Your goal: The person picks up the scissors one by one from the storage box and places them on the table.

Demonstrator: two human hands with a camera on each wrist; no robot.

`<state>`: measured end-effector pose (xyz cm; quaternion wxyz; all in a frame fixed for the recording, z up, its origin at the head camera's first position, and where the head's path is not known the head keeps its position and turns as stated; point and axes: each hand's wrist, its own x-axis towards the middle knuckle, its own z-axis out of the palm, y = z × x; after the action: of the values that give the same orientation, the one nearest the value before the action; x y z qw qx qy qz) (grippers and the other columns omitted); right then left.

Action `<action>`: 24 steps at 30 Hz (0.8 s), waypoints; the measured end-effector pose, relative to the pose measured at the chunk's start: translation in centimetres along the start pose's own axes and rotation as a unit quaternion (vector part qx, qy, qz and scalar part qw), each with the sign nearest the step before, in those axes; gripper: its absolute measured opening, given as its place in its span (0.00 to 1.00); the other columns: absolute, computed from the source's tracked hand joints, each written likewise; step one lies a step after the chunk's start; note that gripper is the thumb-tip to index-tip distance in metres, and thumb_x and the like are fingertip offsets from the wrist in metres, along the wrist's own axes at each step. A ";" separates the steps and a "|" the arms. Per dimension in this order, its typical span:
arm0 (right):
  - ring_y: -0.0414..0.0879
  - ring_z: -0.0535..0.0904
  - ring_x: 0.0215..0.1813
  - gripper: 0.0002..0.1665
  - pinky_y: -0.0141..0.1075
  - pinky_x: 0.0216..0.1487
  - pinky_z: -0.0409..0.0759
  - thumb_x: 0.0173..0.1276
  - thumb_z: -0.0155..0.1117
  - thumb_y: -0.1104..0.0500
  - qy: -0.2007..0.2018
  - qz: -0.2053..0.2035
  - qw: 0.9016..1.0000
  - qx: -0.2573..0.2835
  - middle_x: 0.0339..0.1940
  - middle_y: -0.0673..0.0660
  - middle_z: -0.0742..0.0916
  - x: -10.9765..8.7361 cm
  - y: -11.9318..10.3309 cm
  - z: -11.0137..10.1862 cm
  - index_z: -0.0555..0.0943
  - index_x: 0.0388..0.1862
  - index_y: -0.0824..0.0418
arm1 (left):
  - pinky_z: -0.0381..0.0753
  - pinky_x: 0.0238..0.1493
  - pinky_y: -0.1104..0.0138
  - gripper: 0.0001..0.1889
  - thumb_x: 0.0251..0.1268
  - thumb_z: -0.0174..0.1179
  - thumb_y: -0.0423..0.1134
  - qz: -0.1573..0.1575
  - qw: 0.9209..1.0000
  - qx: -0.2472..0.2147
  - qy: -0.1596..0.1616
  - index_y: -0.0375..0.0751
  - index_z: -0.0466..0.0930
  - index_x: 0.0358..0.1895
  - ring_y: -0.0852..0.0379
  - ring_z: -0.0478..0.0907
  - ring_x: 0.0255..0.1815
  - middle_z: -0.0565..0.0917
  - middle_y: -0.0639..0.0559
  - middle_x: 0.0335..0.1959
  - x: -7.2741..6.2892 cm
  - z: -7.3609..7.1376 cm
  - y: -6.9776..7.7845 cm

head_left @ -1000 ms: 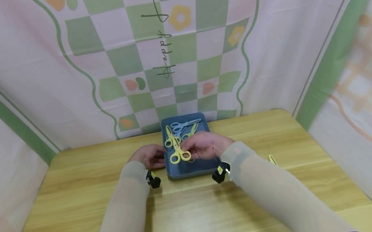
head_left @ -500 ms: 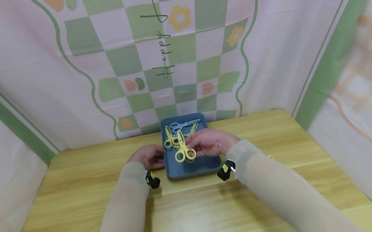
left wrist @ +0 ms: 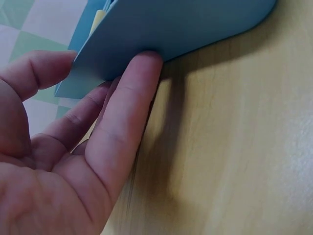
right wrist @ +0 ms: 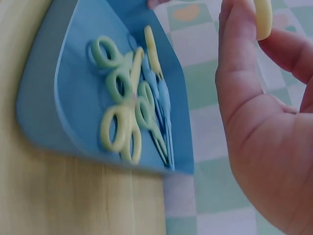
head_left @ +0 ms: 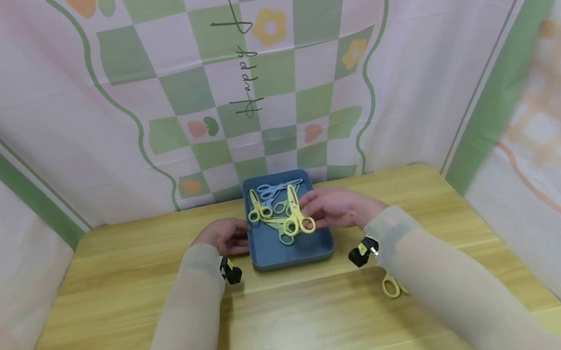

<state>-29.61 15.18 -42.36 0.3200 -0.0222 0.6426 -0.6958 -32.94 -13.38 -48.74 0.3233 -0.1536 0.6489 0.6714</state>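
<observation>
My right hand (head_left: 341,208) pinches a pair of yellow scissors (head_left: 296,215) over the right side of a blue tray (head_left: 293,255). In the right wrist view, part of the yellow scissors (right wrist: 264,19) shows between thumb and finger. Inside the tray lie several more scissors: yellow scissors (head_left: 258,209), green scissors (head_left: 286,236) and light blue scissors (head_left: 278,189), some overlapping. At the tray's left side is my left hand (head_left: 223,237). Up close, its straight fingers (left wrist: 128,107) touch the outer wall, with the thumb at the rim.
Another pair of yellow scissors (head_left: 390,286) lies on the wooden table (head_left: 283,333), partly hidden by the right forearm. Behind the table's far edge hangs a green checked cloth (head_left: 275,139), close to the tray's back. Cloth walls stand at both sides.
My right hand has moved rightward with the yellow scissors, uncovering the green scissors in the tray. The scissors on the table now show left of the forearm. My left hand has stayed put.
</observation>
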 end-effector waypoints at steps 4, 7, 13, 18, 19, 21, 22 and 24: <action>0.48 0.81 0.34 0.15 0.37 0.41 0.85 0.70 0.51 0.76 -0.002 -0.018 1.000 -0.008 0.37 0.64 0.84 -1.4 0.2 -1.9 0.69 0.55 0.76 | 0.85 0.47 0.56 0.17 0.67 0.56 0.32 -0.001 1.000 0.004 0.001 0.29 0.76 0.57 0.48 0.82 0.42 0.84 0.40 0.47 0.0 0.1 0.0; 0.47 0.81 0.34 0.15 0.37 0.40 0.84 0.70 0.51 0.75 0.002 -0.028 0.999 -0.025 0.35 0.63 0.84 -2.3 0.5 -3.4 0.69 0.55 0.78 | 0.85 0.47 0.56 0.17 0.68 0.55 0.32 -0.004 1.000 0.008 0.002 0.30 0.76 0.57 0.48 0.82 0.43 0.84 0.40 0.47 -0.1 0.2 0.0; 0.49 0.80 0.33 0.13 0.37 0.38 0.84 0.71 0.50 0.75 0.033 -0.030 0.998 -0.041 0.32 0.62 0.83 -4.0 1.5 -5.6 0.68 0.53 0.78 | 0.85 0.47 0.56 0.17 0.68 0.54 0.33 -0.013 1.000 0.008 0.002 0.29 0.77 0.57 0.49 0.82 0.44 0.84 0.40 0.48 -0.3 0.3 0.1; 0.48 0.81 0.33 0.13 0.36 0.38 0.84 0.70 0.50 0.76 0.039 -0.028 0.998 -0.050 0.33 0.61 0.82 -5.2 2.3 -7.0 0.67 0.52 0.78 | 0.86 0.46 0.56 0.17 0.68 0.55 0.33 -0.015 1.000 0.008 0.006 0.30 0.77 0.57 0.49 0.83 0.43 0.85 0.40 0.47 -0.4 0.4 0.2; 0.48 0.81 0.33 0.13 0.37 0.38 0.84 0.69 0.50 0.76 0.042 -0.026 0.997 -0.051 0.33 0.62 0.82 -5.5 2.4 -7.3 0.67 0.52 0.78 | 0.86 0.46 0.56 0.17 0.68 0.55 0.33 -0.015 1.000 0.007 0.007 0.30 0.78 0.57 0.49 0.83 0.43 0.85 0.41 0.47 -0.4 0.4 0.2; 0.49 0.81 0.34 0.14 0.37 0.39 0.85 0.69 0.51 0.75 0.048 -0.023 0.997 -0.056 0.34 0.62 0.82 -5.9 2.7 -7.7 0.67 0.53 0.78 | 0.86 0.46 0.56 0.17 0.68 0.55 0.33 -0.013 1.000 0.007 0.007 0.30 0.77 0.57 0.49 0.83 0.43 0.85 0.40 0.47 -0.4 0.4 0.1; 0.50 0.81 0.34 0.15 0.38 0.40 0.85 0.69 0.51 0.75 0.053 -0.020 0.997 -0.059 0.34 0.62 0.82 -6.1 2.8 -7.9 0.67 0.53 0.78 | 0.86 0.46 0.56 0.17 0.68 0.55 0.33 -0.014 1.000 0.006 0.007 0.30 0.78 0.57 0.49 0.83 0.43 0.85 0.40 0.47 -0.4 0.4 0.1; 0.52 0.81 0.35 0.15 0.40 0.40 0.85 0.68 0.52 0.75 0.061 -0.015 0.996 -0.068 0.34 0.63 0.82 -6.5 3.1 -8.2 0.67 0.53 0.78 | 0.86 0.46 0.55 0.17 0.68 0.55 0.33 -0.015 1.000 0.005 0.009 0.30 0.78 0.57 0.48 0.83 0.43 0.85 0.40 0.47 -0.4 0.3 0.1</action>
<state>-26.77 25.59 -44.17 0.2675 -0.0108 0.7066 -0.6550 -32.59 -13.15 -48.38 0.3284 -0.1675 0.6527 0.6619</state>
